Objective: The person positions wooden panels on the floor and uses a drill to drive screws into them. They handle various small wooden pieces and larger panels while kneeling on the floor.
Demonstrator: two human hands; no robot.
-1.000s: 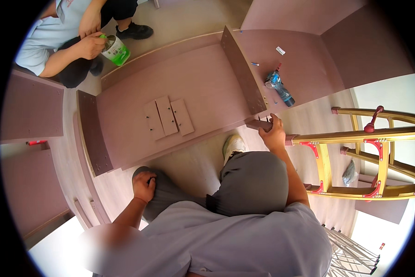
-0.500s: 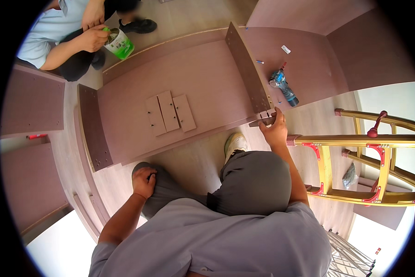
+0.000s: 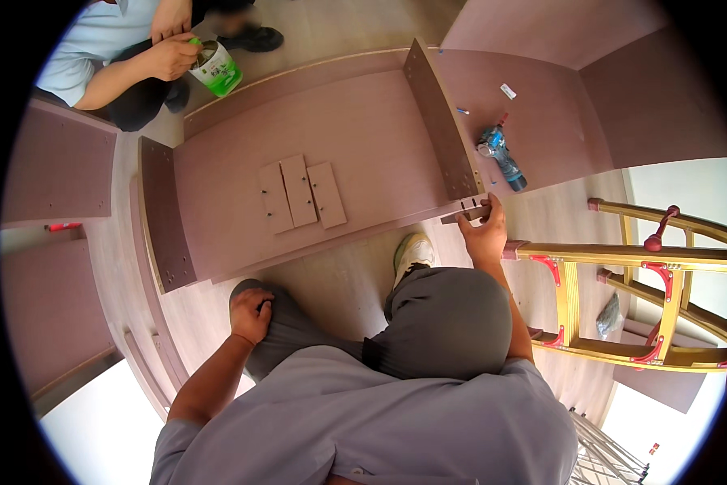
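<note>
My right hand [image 3: 485, 236] is at the near right corner of a low brown cabinet carcass [image 3: 250, 259]. Its thumb and fingers pinch a short brown strip of board [image 3: 465, 217] against or just beside that corner; whether the strip touches the carcass I cannot tell. My left hand [image 3: 251, 315] lies on my left knee, fingers loosely bent, with nothing seen in it. Inside the carcass, on its bottom panel, rest three small brown boards [image 3: 299, 191] with dark fittings in them.
Beyond the carcass's right side, a blue and black cordless drill [image 3: 501, 156] lies on a brown panel. A yellow ladder [image 3: 622, 257] lies to the right. Far left, another person's hand [image 3: 172, 58] holds a green and white tub [image 3: 218, 71]. Brown panels [image 3: 56, 295] stand at left.
The whole view has shifted slightly. In my right hand the strip of board has tilted a little, its right end rising by the fingers. My left hand stays on the knee.
</note>
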